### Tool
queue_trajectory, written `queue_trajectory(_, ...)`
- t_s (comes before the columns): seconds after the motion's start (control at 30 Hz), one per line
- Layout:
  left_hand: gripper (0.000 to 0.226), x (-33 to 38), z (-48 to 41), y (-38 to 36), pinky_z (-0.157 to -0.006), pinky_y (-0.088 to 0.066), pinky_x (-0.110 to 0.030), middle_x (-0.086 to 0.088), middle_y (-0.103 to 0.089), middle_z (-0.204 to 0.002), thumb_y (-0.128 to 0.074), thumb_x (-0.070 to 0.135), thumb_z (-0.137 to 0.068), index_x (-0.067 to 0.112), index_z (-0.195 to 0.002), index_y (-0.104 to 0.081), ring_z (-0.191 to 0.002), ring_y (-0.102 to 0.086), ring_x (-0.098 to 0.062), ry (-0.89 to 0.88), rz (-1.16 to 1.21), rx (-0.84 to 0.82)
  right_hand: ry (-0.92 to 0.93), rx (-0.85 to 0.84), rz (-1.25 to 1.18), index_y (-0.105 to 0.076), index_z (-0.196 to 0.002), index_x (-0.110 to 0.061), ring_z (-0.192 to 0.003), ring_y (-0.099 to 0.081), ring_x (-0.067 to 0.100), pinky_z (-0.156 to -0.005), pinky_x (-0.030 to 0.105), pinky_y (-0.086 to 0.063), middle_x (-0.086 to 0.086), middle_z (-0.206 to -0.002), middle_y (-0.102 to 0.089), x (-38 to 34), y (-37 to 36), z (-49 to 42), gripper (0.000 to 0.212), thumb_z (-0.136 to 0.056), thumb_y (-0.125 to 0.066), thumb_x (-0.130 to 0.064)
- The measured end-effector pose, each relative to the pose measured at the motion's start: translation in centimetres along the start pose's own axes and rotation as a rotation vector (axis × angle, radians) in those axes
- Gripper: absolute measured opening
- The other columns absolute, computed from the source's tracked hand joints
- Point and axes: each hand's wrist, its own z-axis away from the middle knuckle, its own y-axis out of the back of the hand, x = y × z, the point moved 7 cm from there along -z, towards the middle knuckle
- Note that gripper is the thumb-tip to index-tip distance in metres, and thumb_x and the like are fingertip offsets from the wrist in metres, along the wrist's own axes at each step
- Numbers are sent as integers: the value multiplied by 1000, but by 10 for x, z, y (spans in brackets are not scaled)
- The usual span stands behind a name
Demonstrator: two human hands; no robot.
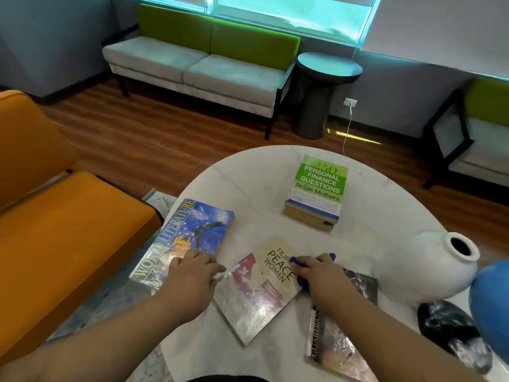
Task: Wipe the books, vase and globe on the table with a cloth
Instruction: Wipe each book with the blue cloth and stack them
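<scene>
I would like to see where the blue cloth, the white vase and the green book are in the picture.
blue cloth (300, 282): head view, on its lower visible part.
white vase (407, 267): head view, on its round body.
green book (321, 179): head view, on the middle of its cover.

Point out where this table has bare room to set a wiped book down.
Bare table lies between the blue book and the stack, and right of the stack beyond the vase. The near side is crowded: tan book, dark book, left hand, right hand with cloth, globe.
</scene>
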Motion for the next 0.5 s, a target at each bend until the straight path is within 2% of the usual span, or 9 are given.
queue_trajectory(0.07, 22, 1, 0, 0, -59, -44, -34, 20, -64, -82, -58, 38, -68, 39, -84, -73, -83, -65, -16, 4, -43, 14, 103, -18, -33, -29, -148, -35, -121, -35, 27, -93, 36, -43, -13, -156, -23, -32, -7, 6, 60, -95, -47, -15)
queue_trajectory(0.13, 24, 6, -1, 0, -57, -47, -33, 19, -64, -80, -60, 38, -64, 39, -83, -72, -81, -66, -16, -13, -63, 6, 267, -48, -84, -29, -148, -35, -117, -37, 28, -93, 37, -42, -14, -156, -22, -71, -20, 21, 63, -93, -48, -11)
queue_trajectory(0.2, 32, 10, -1, -2, -72, -47, -40, 15, -65, -96, -62, 38, -69, 37, -100, -70, -100, -62, -21, 4, -55, -53, 341, -64, -122, -30, -147, -36, -113, -39, 27, -93, 38, -42, -16, -156, -23, -86, -27, 30, 63, -93, -48, -12)
queue_trajectory(0.27, 47, 13, -1, -10, -94, -34, -40, 12, -54, -125, -59, 46, -83, 35, -128, -55, -126, -41, -19, 38, -80, -137, 277, -45, -136, -30, -147, -41, -113, -38, 25, -94, 37, -41, -19, -155, -23, -69, -23, 24, 61, -94, -46, -14)
queue_trajectory(0.3, 55, 13, -1, -14, -98, -29, -37, 12, -47, -132, -57, 53, -84, 34, -135, -46, -132, -33, -17, 53, -125, -177, 208, -34, -122, -28, -147, -42, -116, -38, 24, -96, 36, -40, -19, -156, -21, -53, -20, 17, 61, -96, -45, -14)
queue_trajectory(0.4, 69, 18, -3, -20, -102, -27, -36, 7, -43, -135, -58, 62, -80, 27, -137, -40, -132, -29, -18, 51, -207, -253, -17, -44, 13, -23, -149, -40, -123, -35, 25, -97, 36, -41, -16, -157, -20, -2, -4, 2, 63, -95, -45, -16)
queue_trajectory(0.5, 68, 24, -7, -29, -100, -30, -35, 0, -46, -130, -63, 60, -78, 20, -130, -42, -124, -36, -23, -4, -293, -302, -138, -80, 99, -25, -150, -30, -123, -35, 26, -94, 37, -41, -10, -155, -24, 16, 6, -5, 66, -91, -50, -13)
